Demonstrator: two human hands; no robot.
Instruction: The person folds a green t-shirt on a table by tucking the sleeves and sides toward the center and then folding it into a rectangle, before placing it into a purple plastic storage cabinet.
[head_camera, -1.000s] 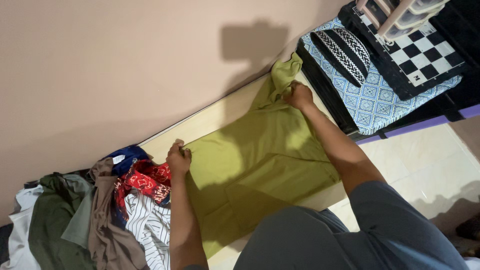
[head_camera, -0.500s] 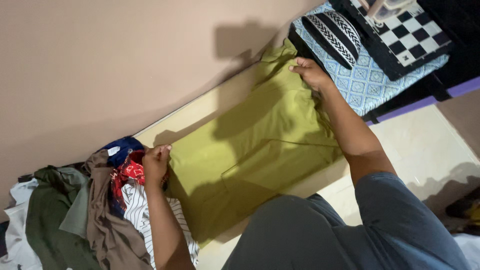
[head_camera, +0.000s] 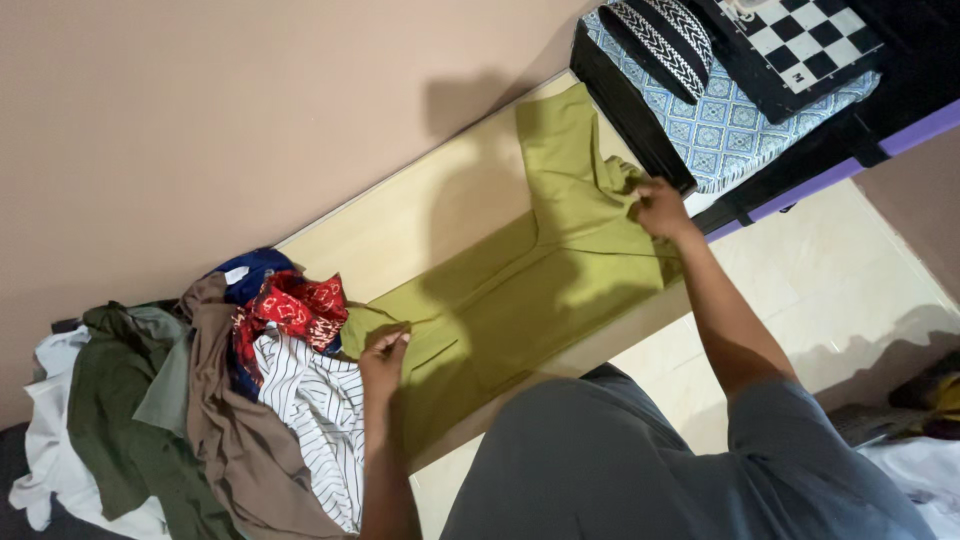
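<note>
I've got my left hand (head_camera: 384, 360) pinching the green shirt (head_camera: 530, 280) beside the clothes pile (head_camera: 220, 400), right hand (head_camera: 660, 208) gripping its far-right edge near the patterned cushion (head_camera: 740, 110).

One camera only, worn on the head, looks steeply down and forward over the person's own grey-clad lap, which fills the lower middle of the frame. The view is tilted, so the wall (head_camera: 200, 110) runs across the upper left and its foot slants from lower left to upper right. It sits close, within arm's reach: both forearms enter from below, the left hand (head_camera: 383, 360) near centre-left and the right hand (head_camera: 660, 207) right of centre. The floor (head_camera: 850, 290) shows at the right, a clothes pile (head_camera: 200, 410) at the lower left edge, and a chequered board (head_camera: 800, 35) is cut off at the top right corner.
</note>
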